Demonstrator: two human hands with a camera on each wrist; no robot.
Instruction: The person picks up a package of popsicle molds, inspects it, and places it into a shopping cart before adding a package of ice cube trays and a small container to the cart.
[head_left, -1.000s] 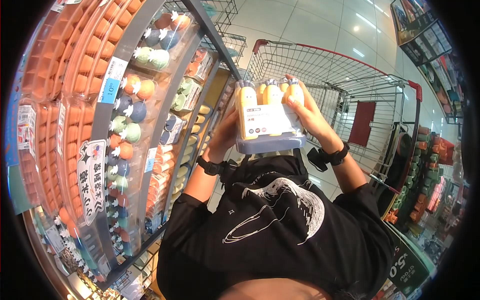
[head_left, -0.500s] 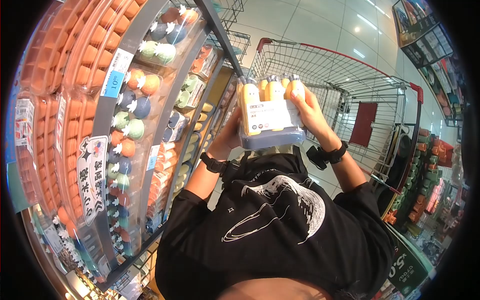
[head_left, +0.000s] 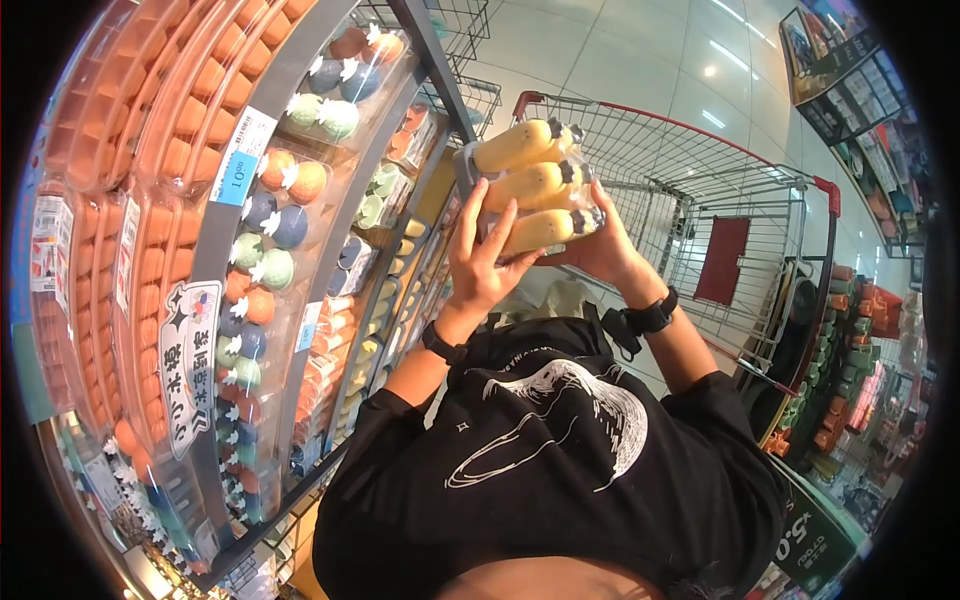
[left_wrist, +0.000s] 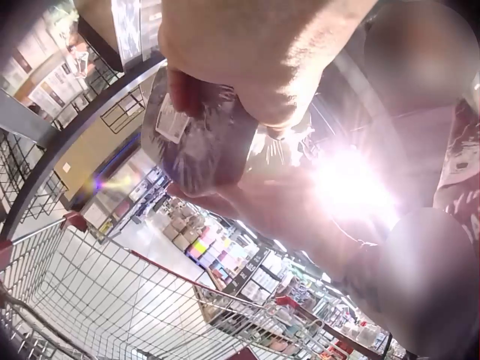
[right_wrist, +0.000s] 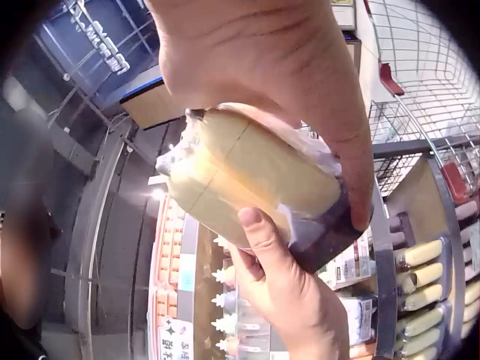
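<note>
We hold the pack (head_left: 530, 190) between both hands, just in front of the near left part of the cart (head_left: 640, 180) as the head camera sees it. The pack is clear plastic on a dark base (right_wrist: 326, 240); we can make out yellow bottles (head_left: 525, 187) with dark caps lying side by side in it. It is tilted, base towards the shelf (head_left: 225, 260) and caps towards the cart.

Our left hand (head_left: 483, 270) has its grip partly open around the pack's near side, fingers spread and the thumb (right_wrist: 259, 232) pressed on a yellow bottle through the film. Our right hand (head_left: 605, 250) has its grip opened wide across the pack, one finger reaching to the dark base.

The shelf stands left of the cart. On it, clear trays (head_left: 185, 130) hold rows of orange cups, and clear boxes (head_left: 290, 200) beside them hold orange, blue and green balls with white star-like tops. A blue price tag (head_left: 236, 177) sits between the two. The cart is wire with red edging and a red panel (head_left: 723, 258). Right of the cart, we see green and orange goods (head_left: 850, 350), too small to tell apart.
</note>
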